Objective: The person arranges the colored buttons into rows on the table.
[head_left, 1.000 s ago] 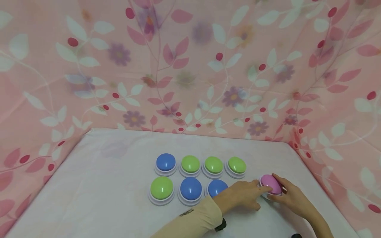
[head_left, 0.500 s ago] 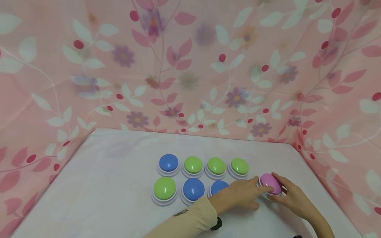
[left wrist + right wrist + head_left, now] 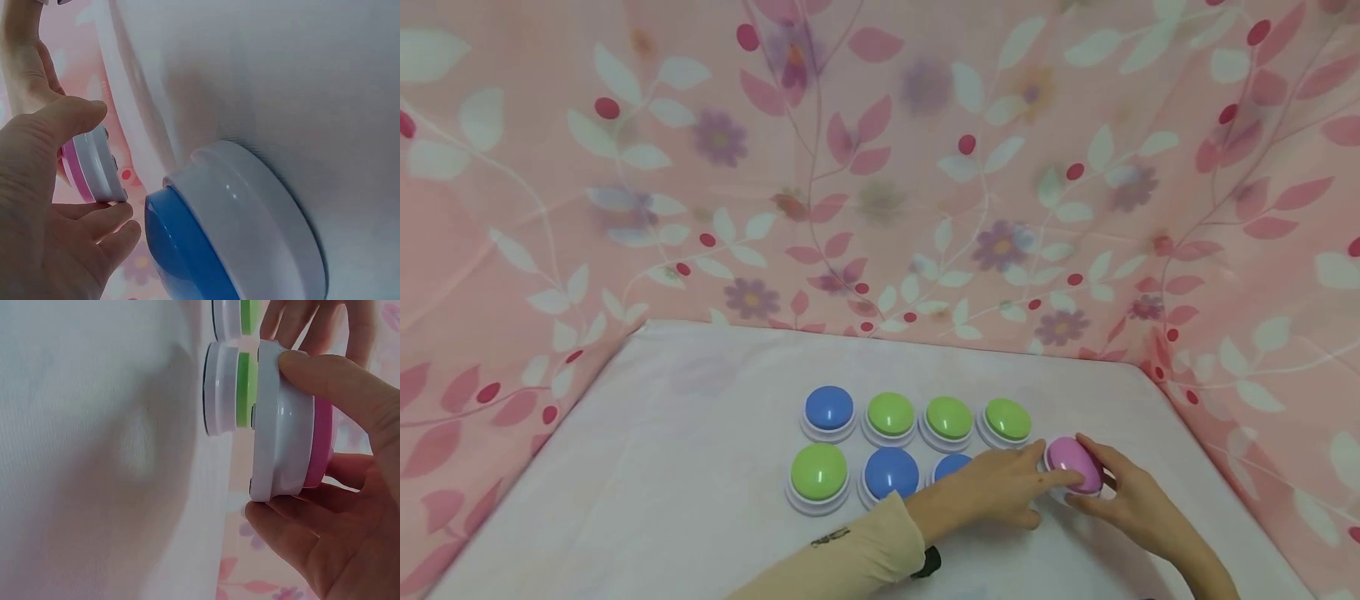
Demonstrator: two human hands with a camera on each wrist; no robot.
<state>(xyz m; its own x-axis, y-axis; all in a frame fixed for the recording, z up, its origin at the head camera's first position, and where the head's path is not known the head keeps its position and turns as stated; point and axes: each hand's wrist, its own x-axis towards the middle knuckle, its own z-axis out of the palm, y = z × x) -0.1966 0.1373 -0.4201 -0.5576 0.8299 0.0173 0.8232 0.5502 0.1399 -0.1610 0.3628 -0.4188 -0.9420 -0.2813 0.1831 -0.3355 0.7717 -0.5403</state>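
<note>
A pink dome push button with a white base (image 3: 1072, 461) is held tilted, just above the table at its right side. My right hand (image 3: 1131, 496) grips it by the base, with the thumb on the near side and fingers on the far side. In the right wrist view, small feet show under the button's white base (image 3: 281, 425). My left hand (image 3: 1000, 487) reaches across from the left, its index finger extended over the pink dome. In the left wrist view, the left thumb (image 3: 81, 115) lies in front of the button's base (image 3: 97, 162); exact finger contact is partly hidden.
Left of the hands stand two rows of similar buttons: a blue one (image 3: 829, 408) and several green ones (image 3: 891, 414) behind, a green one (image 3: 818, 472) and blue ones (image 3: 891, 475) in front. My left forearm partly covers the front row. Floral cloth (image 3: 880, 167) walls surround the white table (image 3: 662, 467).
The head view has shifted slightly, so the button rows sit further right in it. Both hands stay at the pink button, which has moved a little left relative to the rows.
</note>
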